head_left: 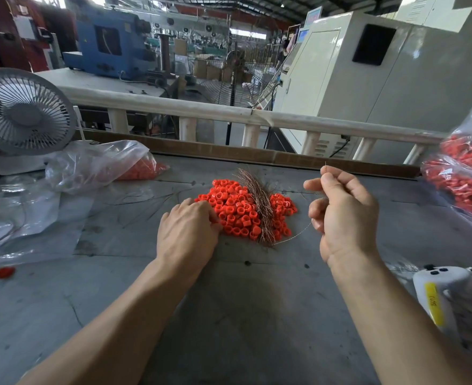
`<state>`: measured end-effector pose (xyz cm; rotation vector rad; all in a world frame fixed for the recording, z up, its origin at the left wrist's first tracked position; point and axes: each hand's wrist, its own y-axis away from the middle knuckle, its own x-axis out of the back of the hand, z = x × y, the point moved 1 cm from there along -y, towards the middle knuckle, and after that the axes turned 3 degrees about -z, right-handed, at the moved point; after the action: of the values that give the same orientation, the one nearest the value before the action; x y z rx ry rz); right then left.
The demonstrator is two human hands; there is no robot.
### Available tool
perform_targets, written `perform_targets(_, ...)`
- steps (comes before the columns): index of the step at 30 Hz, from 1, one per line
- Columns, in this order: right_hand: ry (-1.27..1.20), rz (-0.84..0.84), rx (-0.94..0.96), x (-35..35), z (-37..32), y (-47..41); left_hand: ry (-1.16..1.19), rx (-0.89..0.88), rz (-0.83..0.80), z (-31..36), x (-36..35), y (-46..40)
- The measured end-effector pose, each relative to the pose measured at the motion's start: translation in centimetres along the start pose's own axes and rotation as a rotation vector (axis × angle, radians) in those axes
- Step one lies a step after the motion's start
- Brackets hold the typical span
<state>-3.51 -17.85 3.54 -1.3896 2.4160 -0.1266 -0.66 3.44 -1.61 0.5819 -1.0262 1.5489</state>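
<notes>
Pinched between thumb and forefinger of the right hand point(343, 215) is a single thin wire point(298, 232); its tip stands up just above the knuckles, right of centre in the head view, while its tail curves down and left to the foot of the copper wire bundle point(260, 201); the other fingers curl loosely. Left of centre, the left hand point(190, 229) lies knuckles-up with its fingertips tucked into the near left edge of the pile of red rings point(237, 209); whether it has one pinched I cannot tell, as the tips are hidden.

The pile sits mid-frame on the grey table point(229, 315), with the bundle lying across its right half. The work looks like stringing rings onto wire, and this piece seems barely begun: the held wire shows bare; the pile and bundle are large. A clear bag point(462, 184) at the right edge holds red pieces, perhaps finished ones; another bag point(96, 165) and a fan point(21, 112) sit at the left.
</notes>
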Motion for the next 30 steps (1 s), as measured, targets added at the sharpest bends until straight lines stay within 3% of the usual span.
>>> perform_targets(4,0.442,0.001,0.091,1.2,0.8,-1.0,0.077,0.05,0.042,-0.1,0.2,-0.1)
perform_targets(6,0.633,-0.031,0.054,1.7,1.5,-1.5,0.331,0.09,-0.015,0.4,0.4,-0.2)
perform_targets(9,0.577,0.028,-0.016,2.3,2.1,-2.0,0.836,0.087,-0.202,1.8,1.0,0.2)
perform_targets(11,0.451,0.043,-0.069,2.5,2.1,-2.2,0.98,0.041,-0.298,2.6,1.2,0.6)
perform_targets(21,0.227,-0.175,-0.024,-0.2,2.5,-0.2,1.139,0.077,-0.31,3.1,0.7,0.8)
perform_targets(30,0.458,-0.459,0.314,-0.5,2.2,0.5,1.281,0.052,-0.279,3.1,0.6,0.5)
